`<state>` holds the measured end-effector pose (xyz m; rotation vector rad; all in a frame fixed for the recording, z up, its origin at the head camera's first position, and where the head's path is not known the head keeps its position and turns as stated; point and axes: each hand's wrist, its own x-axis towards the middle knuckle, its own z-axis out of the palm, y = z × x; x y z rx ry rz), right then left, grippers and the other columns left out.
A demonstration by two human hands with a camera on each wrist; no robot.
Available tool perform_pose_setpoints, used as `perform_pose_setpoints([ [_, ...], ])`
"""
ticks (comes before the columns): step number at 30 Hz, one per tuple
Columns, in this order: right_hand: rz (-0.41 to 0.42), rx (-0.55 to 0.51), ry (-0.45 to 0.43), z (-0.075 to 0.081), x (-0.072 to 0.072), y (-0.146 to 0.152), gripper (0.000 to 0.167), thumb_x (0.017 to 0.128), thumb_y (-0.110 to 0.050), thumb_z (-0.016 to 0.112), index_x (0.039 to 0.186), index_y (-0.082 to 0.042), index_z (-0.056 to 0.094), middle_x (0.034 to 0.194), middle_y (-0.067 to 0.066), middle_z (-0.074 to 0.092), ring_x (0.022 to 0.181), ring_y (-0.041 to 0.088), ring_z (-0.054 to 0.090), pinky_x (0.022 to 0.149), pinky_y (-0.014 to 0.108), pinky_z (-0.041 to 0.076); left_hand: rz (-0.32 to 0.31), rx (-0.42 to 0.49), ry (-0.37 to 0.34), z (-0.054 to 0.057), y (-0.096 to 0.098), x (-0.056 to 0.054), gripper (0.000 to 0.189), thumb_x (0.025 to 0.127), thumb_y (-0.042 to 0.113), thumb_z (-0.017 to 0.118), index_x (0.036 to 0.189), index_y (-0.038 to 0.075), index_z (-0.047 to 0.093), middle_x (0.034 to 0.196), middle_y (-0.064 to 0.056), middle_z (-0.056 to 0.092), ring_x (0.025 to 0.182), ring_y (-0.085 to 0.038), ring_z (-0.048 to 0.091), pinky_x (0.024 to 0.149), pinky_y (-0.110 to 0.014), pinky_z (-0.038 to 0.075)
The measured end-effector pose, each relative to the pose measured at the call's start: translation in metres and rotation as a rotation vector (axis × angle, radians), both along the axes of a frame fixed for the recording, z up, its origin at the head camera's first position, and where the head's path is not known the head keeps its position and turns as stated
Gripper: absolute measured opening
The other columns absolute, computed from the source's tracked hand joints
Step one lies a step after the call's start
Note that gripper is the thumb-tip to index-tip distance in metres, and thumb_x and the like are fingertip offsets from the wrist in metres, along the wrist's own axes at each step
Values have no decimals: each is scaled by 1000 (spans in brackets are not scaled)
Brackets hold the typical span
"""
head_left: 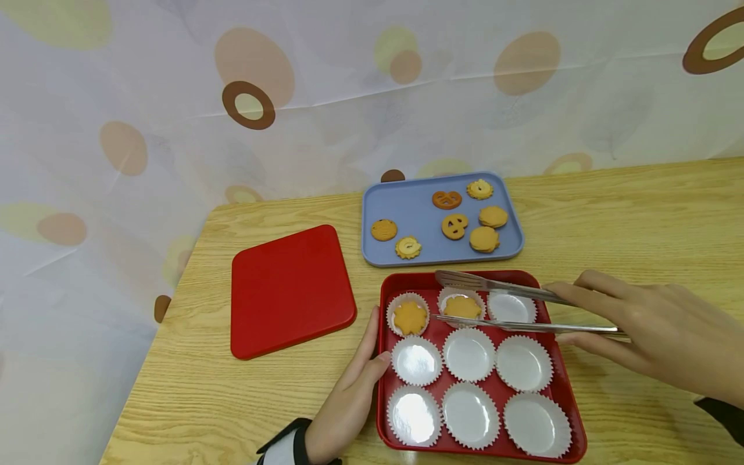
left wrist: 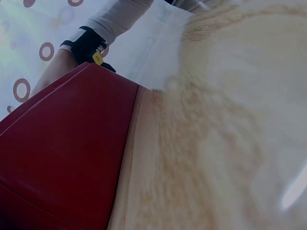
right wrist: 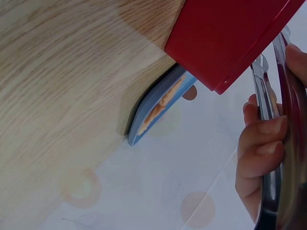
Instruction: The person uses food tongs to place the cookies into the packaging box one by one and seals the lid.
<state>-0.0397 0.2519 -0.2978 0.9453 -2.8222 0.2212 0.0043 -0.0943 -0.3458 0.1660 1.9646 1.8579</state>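
My right hand [head_left: 651, 329] holds metal tongs [head_left: 517, 289] between thumb and fingers. The tong arms are spread apart over the back row of a red box [head_left: 386, 413], one on either side of a flower-shaped cookie [head_left: 462, 307] in the middle paper cup. Another flower-shaped cookie [head_left: 410, 318] sits in the back left cup. My left hand [head_left: 349, 394] rests along the box's left wall, fingers straight and thumb at the rim. In the right wrist view, fingers [right wrist: 261, 153] wrap the tongs.
Behind the box, a blue tray [head_left: 407, 200] bears several cookies, among them a pretzel-shaped one [head_left: 447, 199]. A red lid [head_left: 290, 290] lies flat on the wooden table [head_left: 192, 387] at the left. White paper cups [head_left: 469, 354] fill the box in rows. A patterned cloth [head_left: 349, 110] hangs behind.
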Motion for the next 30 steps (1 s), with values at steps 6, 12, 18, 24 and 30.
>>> perform_pose_setpoints([
  [6,28,-28,24,3,0,-1,58,75,-50,76,121,-16,66,92,-6,55,50,-9,27,42,17,33,1,2,6,0,0,0,63,104,17,35,157,21,1,162,6,-1,148,-20,-3,118,-51,5],
  [12,25,-38,24,8,-4,-2,59,74,-48,77,122,-17,65,93,-7,54,52,-9,29,43,17,35,1,-2,5,0,0,0,63,104,18,35,157,22,1,162,6,-1,148,-21,-2,118,-51,5],
  [18,54,-70,67,12,-12,-1,56,75,-46,77,121,-15,65,94,-8,53,54,-11,30,43,14,33,-2,10,2,0,0,0,63,104,17,35,157,21,0,162,5,-1,148,-21,-2,118,-51,6],
  [24,51,-93,102,15,-23,3,55,78,-45,75,121,-12,64,92,-5,53,53,-11,28,43,15,32,-2,11,-4,0,0,1,63,104,19,35,157,22,1,163,5,-1,148,-22,-1,118,-52,7],
  [30,2,-88,133,18,-33,6,55,79,-46,74,118,-9,65,90,-1,55,52,-8,29,41,17,33,2,4,-5,0,0,0,63,104,19,35,157,23,1,163,5,0,148,-22,-1,118,-52,8],
])
